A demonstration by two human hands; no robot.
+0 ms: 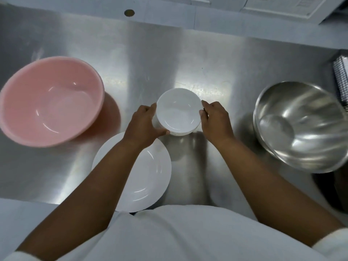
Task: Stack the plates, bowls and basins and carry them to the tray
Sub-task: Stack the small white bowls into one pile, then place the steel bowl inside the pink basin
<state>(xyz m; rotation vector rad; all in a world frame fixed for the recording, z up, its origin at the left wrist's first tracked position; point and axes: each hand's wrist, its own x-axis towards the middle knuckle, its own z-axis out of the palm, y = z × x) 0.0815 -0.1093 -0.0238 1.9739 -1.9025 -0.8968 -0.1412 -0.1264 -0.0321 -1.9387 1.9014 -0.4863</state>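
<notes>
— What's in the middle there?

— A small stack of round white ceramic bowls (178,112), nested one inside another, out on the brushed steel counter (169,59). You can count a few rims at its near edge.

— And the hands?

— One on either side of it. The left hand (146,122) cups the left flank, thumb stretched along the stack's lower rim, fingers curled round the far side. The right hand (214,119) presses against the right flank, thumb on the top bowl's rim. Both are clasping the stack between them. Whether it is lifted or still resting on the steel, I can't tell.

— Anything beneath the arms?

— A wide, shallow white plate (148,178) lies just nearer the person than the stack, at the counter's front edge, with the left forearm crossing over it.

— Further out?

— To the left, well apart from the bowls, a big pink plastic basin (50,100) sits upright and open. To the right, a polished stainless steel basin (301,125); from the doubled edge on its left side there may be another nested beneath, though it's blurred. Behind that, at the right edge, something checked (341,78), too cropped to make out.

— The person?

— White clothing (188,232), sleeves pushed up at the forearms.
</notes>
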